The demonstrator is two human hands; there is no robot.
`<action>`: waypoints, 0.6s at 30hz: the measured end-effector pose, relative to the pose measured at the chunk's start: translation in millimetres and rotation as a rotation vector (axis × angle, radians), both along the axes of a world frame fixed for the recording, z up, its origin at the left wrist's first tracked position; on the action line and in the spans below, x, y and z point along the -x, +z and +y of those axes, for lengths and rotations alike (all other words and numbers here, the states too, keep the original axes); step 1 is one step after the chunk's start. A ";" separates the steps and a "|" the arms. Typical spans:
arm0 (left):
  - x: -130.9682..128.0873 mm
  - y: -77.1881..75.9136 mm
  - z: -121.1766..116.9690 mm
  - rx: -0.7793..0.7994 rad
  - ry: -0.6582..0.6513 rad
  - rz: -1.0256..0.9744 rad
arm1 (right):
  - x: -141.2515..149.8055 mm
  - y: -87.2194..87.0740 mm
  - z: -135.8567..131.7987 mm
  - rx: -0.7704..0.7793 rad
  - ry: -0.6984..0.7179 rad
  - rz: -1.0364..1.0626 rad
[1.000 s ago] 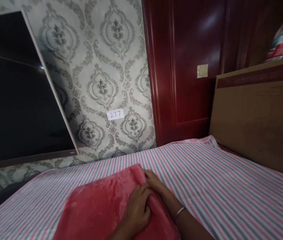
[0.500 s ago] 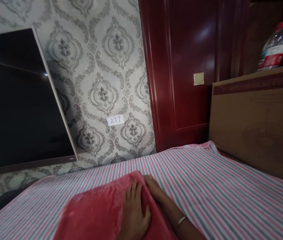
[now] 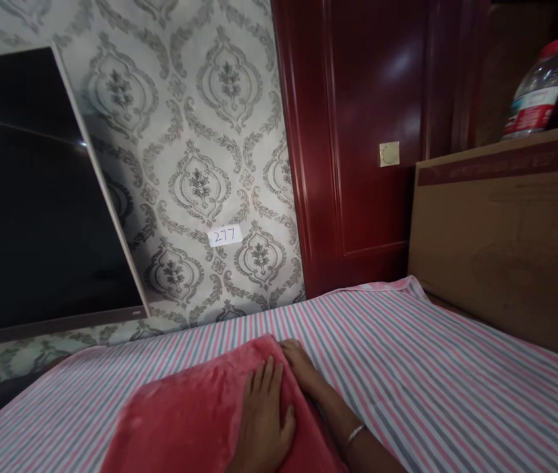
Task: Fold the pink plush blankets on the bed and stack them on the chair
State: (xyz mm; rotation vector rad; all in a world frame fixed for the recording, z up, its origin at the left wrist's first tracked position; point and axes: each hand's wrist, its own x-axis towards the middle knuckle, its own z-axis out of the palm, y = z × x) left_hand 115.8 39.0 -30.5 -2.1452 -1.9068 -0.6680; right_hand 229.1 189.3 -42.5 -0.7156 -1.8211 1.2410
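Note:
A pink plush blanket (image 3: 185, 401), folded into a thick flat shape, lies on the striped sheet (image 3: 387, 355) at the bottom centre. My left hand (image 3: 263, 414) rests palm down on its top near the right edge, fingers stretched forward and thumb out to the right. Against the blanket's far right edge is my right hand (image 3: 301, 368), its fingers bent round the edge by the corner and partly hidden. A thin silvery bracelet (image 3: 356, 433) circles the right wrist.
A dark-screened television (image 3: 46, 197) stands at the left before patterned wallpaper (image 3: 229, 85). A paper label (image 3: 225, 234) reading 277 is on the wall. Dark red panelling (image 3: 367, 98) rises behind. At the right, a cardboard box (image 3: 495, 243) carries a red-capped plastic bottle (image 3: 537, 92).
The view has shifted slightly, with wall and television a little further left. Both hands keep nearly the same places on the blanket.

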 end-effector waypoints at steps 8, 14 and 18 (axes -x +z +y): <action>-7.0 13.4 -5.8 0.092 0.007 0.003 | -5.1 5.8 -5.8 -0.166 0.060 -0.044; -11.1 19.1 -6.9 0.099 0.002 -0.019 | -2.6 -3.3 -2.6 -0.056 -0.018 -0.136; -13.5 23.8 -8.6 0.087 -0.013 -0.044 | -2.1 -2.1 -0.4 -0.081 -0.088 -0.241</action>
